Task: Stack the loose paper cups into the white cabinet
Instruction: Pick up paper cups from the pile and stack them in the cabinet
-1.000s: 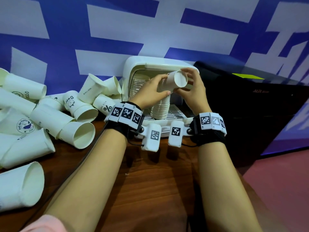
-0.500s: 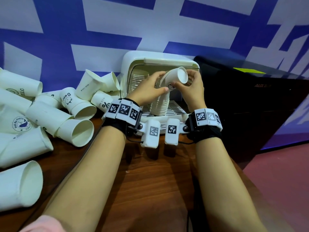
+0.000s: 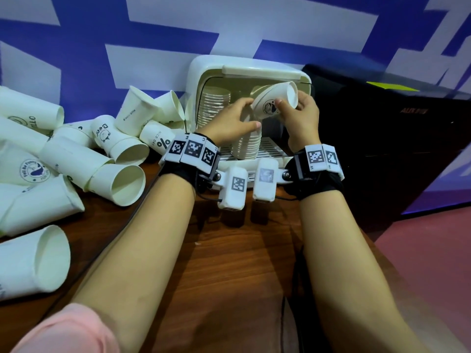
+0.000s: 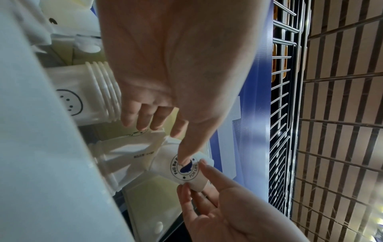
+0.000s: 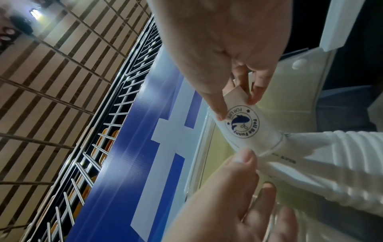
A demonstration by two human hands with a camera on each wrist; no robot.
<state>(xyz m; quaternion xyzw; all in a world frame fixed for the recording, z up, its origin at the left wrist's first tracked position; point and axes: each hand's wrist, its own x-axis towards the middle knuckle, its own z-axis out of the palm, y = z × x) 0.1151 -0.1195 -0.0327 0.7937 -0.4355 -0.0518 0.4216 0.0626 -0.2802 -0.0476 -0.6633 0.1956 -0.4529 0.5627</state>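
The white cabinet [image 3: 201,72] stands open at the back of the table. Inside it, a stack of upturned cups [image 3: 248,146] stands on the slatted floor, and a second stack [image 3: 215,105] is at the back left. My right hand [image 3: 290,103] pinches the base of a whale-logo paper cup [image 3: 270,103], which is tilted with its mouth over the stack's top. The right wrist view shows this pinch [image 5: 237,104] on the cup [image 5: 242,127]. My left hand [image 3: 251,118] grips the stack's top, and its thumb [image 4: 183,157] touches the cup [image 4: 186,173].
Several loose paper cups [image 3: 76,161] lie in a heap on the left of the wooden table [image 3: 229,263]. A black appliance [image 3: 395,138] stands right of the cabinet. The blue and white wall is close behind. Red floor [image 3: 433,250] shows past the table's right edge.
Both hands have carried the whale-logo cup further into the cabinet. It has tipped from lying level above the stack to slanting with its mouth over the stack's top.
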